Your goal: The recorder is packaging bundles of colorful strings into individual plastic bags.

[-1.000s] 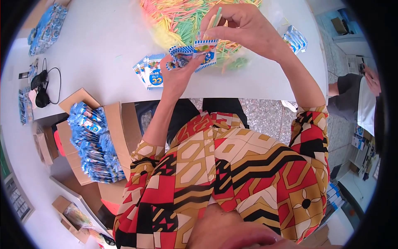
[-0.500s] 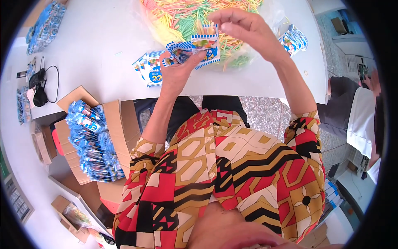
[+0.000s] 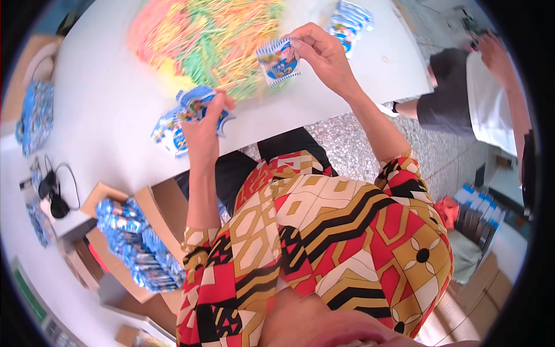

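Observation:
My left hand [image 3: 202, 127] is closed around several small blue-and-white printed packets [image 3: 199, 99], just above the table's near edge. Right beside it, more of these packets lie fanned on the table [image 3: 110, 110]. Pinched by one edge between thumb and fingers of my right hand [image 3: 325, 53], a single packet [image 3: 278, 62] hangs off to the right. Behind both hands spreads a big heap of thin pink, yellow, green and orange sticks [image 3: 214, 40]. Whether sticks are inside the single packet, I cannot tell.
An open cardboard box [image 3: 167, 202] full of blue packets [image 3: 136, 240] stands below the table's left side. More packets [image 3: 350, 26] lie at the far right. A bundle of packets [image 3: 37, 115] and a black corded thing [image 3: 55, 194] are far left. Another person [image 3: 491, 98] stands at right.
My view has turned, shifting the scene. My right hand, empty of any packet before, now holds a single packet apart from my left hand, which keeps hold of the bunch.

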Available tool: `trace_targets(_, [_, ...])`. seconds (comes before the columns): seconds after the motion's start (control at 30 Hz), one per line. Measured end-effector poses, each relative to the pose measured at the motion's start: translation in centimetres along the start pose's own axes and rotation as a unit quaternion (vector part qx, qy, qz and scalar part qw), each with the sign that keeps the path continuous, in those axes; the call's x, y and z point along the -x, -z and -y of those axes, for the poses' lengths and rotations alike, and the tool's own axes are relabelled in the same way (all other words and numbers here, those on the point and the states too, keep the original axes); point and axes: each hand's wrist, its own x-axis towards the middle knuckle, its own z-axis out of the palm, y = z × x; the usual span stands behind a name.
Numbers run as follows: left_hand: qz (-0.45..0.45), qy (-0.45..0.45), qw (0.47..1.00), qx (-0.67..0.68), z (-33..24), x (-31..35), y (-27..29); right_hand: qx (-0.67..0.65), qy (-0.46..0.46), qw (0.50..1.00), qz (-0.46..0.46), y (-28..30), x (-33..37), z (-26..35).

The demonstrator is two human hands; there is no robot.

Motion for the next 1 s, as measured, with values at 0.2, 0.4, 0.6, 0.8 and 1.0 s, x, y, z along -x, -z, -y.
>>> trace_targets(0.2, [0.049, 0.093, 0.992, 0.073, -0.1, 0.3, -0.8, 0.002, -0.084, 0.971, -0.222, 6.5, 3.3, -5.8])
trace_targets(0.4, [0.048, 0.143, 0.983, 0.103, 0.1, 0.6, -1.7, 0.013, -0.135, 0.947, -0.290, 8.7, 3.7, -12.2])
trace_targets(0.6, [0.014, 0.131, 0.987, 0.094, 0.2, 0.4, -1.9, 0.143, -0.089, 0.942, -0.292, 11.4, 3.3, -14.4])
trace_targets(0.8, [-0.007, 0.100, 0.988, 0.115, -0.3, 0.5, -1.5, 0.256, 0.016, 0.918, -0.304, 4.8, 0.8, -5.3])
trace_targets(1.0, [0.010, 0.037, 0.995, 0.087, 0.0, 0.6, -1.7, 0.136, 0.029, 0.988, 0.072, -4.0, -0.7, 2.4])
